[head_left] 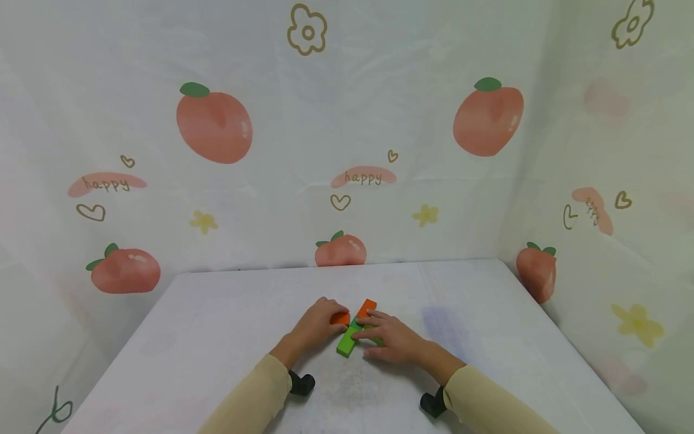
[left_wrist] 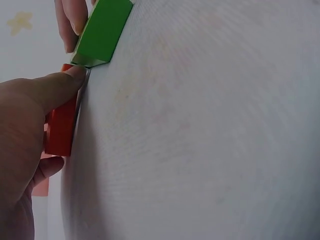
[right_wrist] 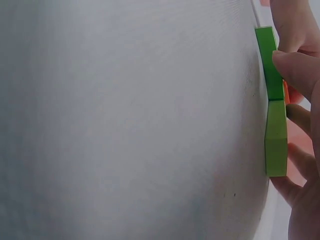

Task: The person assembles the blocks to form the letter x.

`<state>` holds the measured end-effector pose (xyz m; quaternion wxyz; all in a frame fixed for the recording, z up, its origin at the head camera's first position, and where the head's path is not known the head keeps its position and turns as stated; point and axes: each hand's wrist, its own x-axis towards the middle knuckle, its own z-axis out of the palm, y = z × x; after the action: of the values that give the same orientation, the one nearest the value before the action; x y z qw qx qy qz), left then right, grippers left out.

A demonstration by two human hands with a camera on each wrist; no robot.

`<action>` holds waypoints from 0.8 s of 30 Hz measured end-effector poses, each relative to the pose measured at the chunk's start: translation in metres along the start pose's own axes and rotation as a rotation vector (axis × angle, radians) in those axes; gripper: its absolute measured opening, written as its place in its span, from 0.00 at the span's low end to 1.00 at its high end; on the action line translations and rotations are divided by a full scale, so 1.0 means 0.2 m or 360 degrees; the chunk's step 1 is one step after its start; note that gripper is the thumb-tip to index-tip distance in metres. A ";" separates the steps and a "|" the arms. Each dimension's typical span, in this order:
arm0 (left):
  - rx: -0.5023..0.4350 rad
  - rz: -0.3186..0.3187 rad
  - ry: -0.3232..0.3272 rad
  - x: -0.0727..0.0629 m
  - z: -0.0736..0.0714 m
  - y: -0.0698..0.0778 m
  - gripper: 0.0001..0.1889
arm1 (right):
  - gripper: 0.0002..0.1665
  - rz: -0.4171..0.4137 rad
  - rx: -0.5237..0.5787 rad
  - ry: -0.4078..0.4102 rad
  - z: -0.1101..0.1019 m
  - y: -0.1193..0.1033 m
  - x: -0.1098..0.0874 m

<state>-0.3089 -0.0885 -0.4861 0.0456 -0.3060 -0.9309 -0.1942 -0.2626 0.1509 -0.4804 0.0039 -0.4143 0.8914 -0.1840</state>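
At the middle of the table, the left hand [head_left: 315, 324] grips an orange block [head_left: 340, 318] with a rounded outline. Its thumb lies along the block's near side in the left wrist view. A green block [head_left: 347, 342] stands beside it, in line with a teal piece and a second orange block [head_left: 366, 305] behind. The right hand [head_left: 394, 339] has its fingers over these pieces, and its thumb touches the green block [right_wrist: 270, 70] in the right wrist view. A light green block [right_wrist: 276, 140] adjoins that one, partly under the right hand in the head view.
The white table [head_left: 228, 337] extends around both hands. Behind it hangs a pale curtain [head_left: 271, 181] printed with fruit and flowers, which continues along the right side. Black wrist mounts [head_left: 301, 383] protrude from both sleeves close above the table.
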 end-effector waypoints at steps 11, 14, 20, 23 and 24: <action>-0.0004 0.0024 -0.0046 0.01 0.01 0.00 0.18 | 0.25 0.0014 0.0017 -0.0009 0.00 0.00 0.00; -0.0012 0.0037 -0.0036 0.01 0.01 0.00 0.17 | 0.25 -0.0005 0.0014 0.0005 0.00 0.00 0.00; -0.0003 0.0088 -0.0014 0.01 0.02 0.00 0.15 | 0.24 -0.0049 -0.0014 0.0045 0.00 0.00 -0.01; -0.0003 0.0098 -0.0009 0.02 0.02 0.00 0.14 | 0.24 -0.0061 -0.0016 0.0057 0.00 0.00 0.00; -0.0007 0.0100 -0.0009 0.02 0.01 0.00 0.14 | 0.24 -0.0061 -0.0019 0.0058 0.00 0.00 0.00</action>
<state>-0.3116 -0.0852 -0.4880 0.0485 -0.3358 -0.9205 -0.1938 -0.2619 0.1511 -0.4812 -0.0184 -0.4279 0.8842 -0.1863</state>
